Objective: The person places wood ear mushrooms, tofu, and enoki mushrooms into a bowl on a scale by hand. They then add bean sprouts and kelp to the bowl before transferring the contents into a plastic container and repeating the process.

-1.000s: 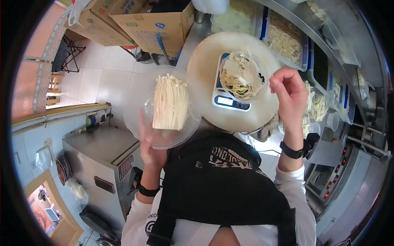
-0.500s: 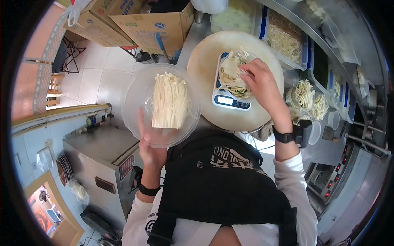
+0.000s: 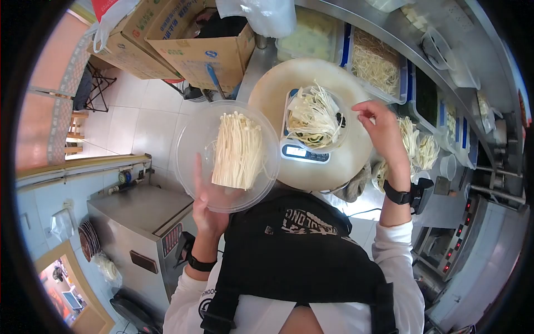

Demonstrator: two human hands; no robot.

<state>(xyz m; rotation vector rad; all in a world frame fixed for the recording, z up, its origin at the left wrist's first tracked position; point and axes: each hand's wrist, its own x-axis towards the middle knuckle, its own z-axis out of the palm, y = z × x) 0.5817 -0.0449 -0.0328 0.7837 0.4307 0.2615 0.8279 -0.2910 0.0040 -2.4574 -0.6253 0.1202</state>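
My left hand (image 3: pixel 209 216) supports a round clear plastic bowl (image 3: pixel 192 170) from below, its fingers visible through the plastic. A neat bundle of enoki mushrooms (image 3: pixel 238 153) lies in it. My right hand (image 3: pixel 381 129) hovers right of a smaller clear bowl (image 3: pixel 343 139), apart from it, fingers loosely curled and seemingly holding nothing. Loose enoki strands (image 3: pixel 317 114) are heaped in that smaller bowl over some darker, partly covered food. It stands on a white and blue digital scale (image 3: pixel 305 155) with a lit display, on a round chopping board (image 3: pixel 267 89).
Tubs of shredded food (image 3: pixel 375 61) line the counter behind the board. More enoki bunches (image 3: pixel 427 151) stand to the right near small clear cups (image 3: pixel 448 166). Cardboard boxes (image 3: pixel 197 61) are at the upper left, above a steel cabinet (image 3: pixel 133 209).
My right hand has drawn back to the right from the bowl on the scale, leaving enoki strands heaped there. My left hand still holds the larger bowl; the camera view has shifted slightly.
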